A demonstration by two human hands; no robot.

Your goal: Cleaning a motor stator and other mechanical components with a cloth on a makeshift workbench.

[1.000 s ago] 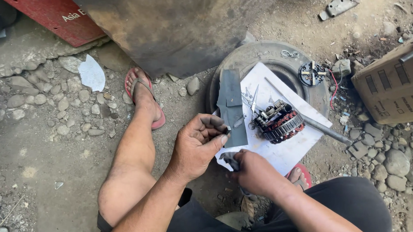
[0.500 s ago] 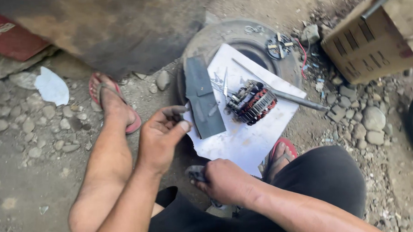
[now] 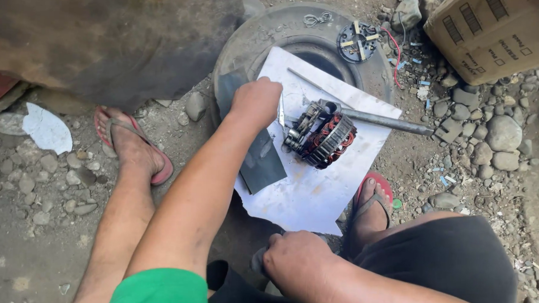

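Observation:
My left hand reaches out over a white sheet of paper spread on an old tyre. Its fingers are curled, and a thin shiny metal tool sticks out from under them. Just right of it lies an alternator stator with red-brown copper windings. A dark sheet of sandpaper lies under my left wrist. My right hand is low by my lap, closed around a small grey part that is mostly hidden.
A long metal rod lies across the paper's right edge, a thinner rod behind the stator. A round black part sits on the tyre. A cardboard box stands at top right. My feet wear red sandals; loose stones lie around.
My left hand has moved forward from near my right hand onto the paper beside the stator. My right hand has dropped toward my lap. The view has shifted closer.

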